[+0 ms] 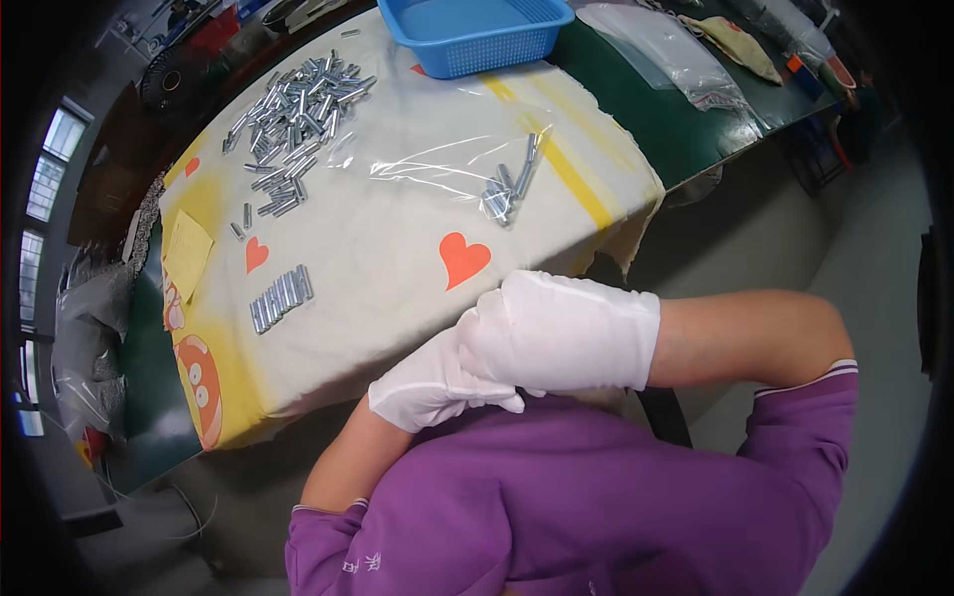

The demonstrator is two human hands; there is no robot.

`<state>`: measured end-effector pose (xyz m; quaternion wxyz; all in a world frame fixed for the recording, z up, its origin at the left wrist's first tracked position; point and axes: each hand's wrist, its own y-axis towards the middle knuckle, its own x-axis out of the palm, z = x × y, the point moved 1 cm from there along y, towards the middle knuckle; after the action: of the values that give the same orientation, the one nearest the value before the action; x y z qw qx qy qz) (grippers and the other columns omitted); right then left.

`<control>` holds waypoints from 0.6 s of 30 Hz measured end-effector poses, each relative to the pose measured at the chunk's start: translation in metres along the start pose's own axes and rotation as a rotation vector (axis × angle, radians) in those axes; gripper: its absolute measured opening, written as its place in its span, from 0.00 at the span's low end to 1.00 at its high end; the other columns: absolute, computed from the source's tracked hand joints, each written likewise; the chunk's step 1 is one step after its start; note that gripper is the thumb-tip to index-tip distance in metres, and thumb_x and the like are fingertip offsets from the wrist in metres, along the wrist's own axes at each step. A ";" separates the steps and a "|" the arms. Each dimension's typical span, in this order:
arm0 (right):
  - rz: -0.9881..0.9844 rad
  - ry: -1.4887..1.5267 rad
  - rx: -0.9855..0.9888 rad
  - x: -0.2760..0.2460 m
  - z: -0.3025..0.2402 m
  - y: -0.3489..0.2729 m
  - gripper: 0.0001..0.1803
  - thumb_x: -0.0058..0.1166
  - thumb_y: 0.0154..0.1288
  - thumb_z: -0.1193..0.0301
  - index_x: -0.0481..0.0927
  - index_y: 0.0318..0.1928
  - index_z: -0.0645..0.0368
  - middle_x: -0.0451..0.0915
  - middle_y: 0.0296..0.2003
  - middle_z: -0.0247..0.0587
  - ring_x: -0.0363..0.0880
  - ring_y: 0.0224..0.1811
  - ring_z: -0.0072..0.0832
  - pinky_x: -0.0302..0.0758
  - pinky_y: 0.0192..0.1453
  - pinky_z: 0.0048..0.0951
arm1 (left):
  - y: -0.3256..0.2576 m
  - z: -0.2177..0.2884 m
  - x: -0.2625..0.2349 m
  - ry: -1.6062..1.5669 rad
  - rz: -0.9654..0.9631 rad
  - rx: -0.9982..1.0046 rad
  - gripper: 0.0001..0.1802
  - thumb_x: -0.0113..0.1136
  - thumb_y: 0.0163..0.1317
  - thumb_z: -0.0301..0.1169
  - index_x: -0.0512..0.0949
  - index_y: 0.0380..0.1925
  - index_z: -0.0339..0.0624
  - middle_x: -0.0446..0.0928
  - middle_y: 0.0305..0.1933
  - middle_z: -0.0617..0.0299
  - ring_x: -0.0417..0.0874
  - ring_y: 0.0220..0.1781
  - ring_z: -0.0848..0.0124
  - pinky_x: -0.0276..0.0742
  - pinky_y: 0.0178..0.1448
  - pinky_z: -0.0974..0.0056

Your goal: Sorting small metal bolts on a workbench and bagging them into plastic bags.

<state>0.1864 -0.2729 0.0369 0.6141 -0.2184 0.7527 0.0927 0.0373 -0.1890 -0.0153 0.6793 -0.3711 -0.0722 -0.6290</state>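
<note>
Resting gloved right hand (561, 333) over left hand (432, 382), fingers together, metal pins (293, 109) well apart

1. A small-parts workshop is showing here: a heap of metal pins (298, 104) is lying far above the gloved hands.
2. A blue basket (475, 35) and plastic bags (686, 60) are sitting beyond on the green bench (656, 124).

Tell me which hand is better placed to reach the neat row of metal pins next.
Left, probably. The left hand sits lower-left, on the side of the lined-up pin row. The right hand lies over it, its forearm entering from the right, so it would have to cross over.
</note>
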 end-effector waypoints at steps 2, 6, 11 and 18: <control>0.063 -0.130 -0.122 -0.008 0.000 0.008 0.09 0.63 0.46 0.70 0.79 0.28 0.59 0.79 0.24 0.40 0.85 0.28 0.36 0.80 0.30 0.34 | -0.007 -0.003 -0.005 -0.080 0.022 0.057 0.18 0.71 0.57 0.25 0.80 0.48 0.37 0.84 0.41 0.57 0.84 0.39 0.74 0.79 0.39 0.73; 0.247 -0.193 -0.234 -0.022 0.003 0.032 0.05 0.61 0.49 0.67 0.83 0.26 0.54 0.81 0.21 0.41 0.84 0.26 0.37 0.78 0.29 0.36 | -0.020 0.004 -0.022 -0.212 0.066 0.092 0.18 0.68 0.62 0.28 0.78 0.51 0.36 0.83 0.39 0.56 0.81 0.36 0.76 0.75 0.34 0.75; 0.058 -0.118 -0.223 -0.048 0.014 0.057 0.11 0.61 0.52 0.67 0.77 0.32 0.59 0.80 0.29 0.46 0.85 0.32 0.41 0.79 0.34 0.39 | -0.025 0.009 -0.038 -0.474 0.019 0.287 0.21 0.55 0.67 0.17 0.68 0.59 0.41 0.74 0.46 0.51 0.74 0.40 0.74 0.67 0.30 0.76; 0.311 0.294 -0.151 -0.035 0.021 0.068 0.19 0.60 0.60 0.69 0.76 0.50 0.64 0.81 0.36 0.55 0.82 0.40 0.53 0.78 0.44 0.43 | -0.036 0.031 -0.048 -0.381 0.242 0.388 0.11 0.57 0.71 0.25 0.72 0.51 0.40 0.78 0.40 0.57 0.72 0.28 0.80 0.68 0.28 0.80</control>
<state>0.1807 -0.1967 0.0568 0.4580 -0.1562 0.8497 0.2095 0.0069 -0.1300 -0.0052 0.7818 -0.3517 -0.2724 -0.4370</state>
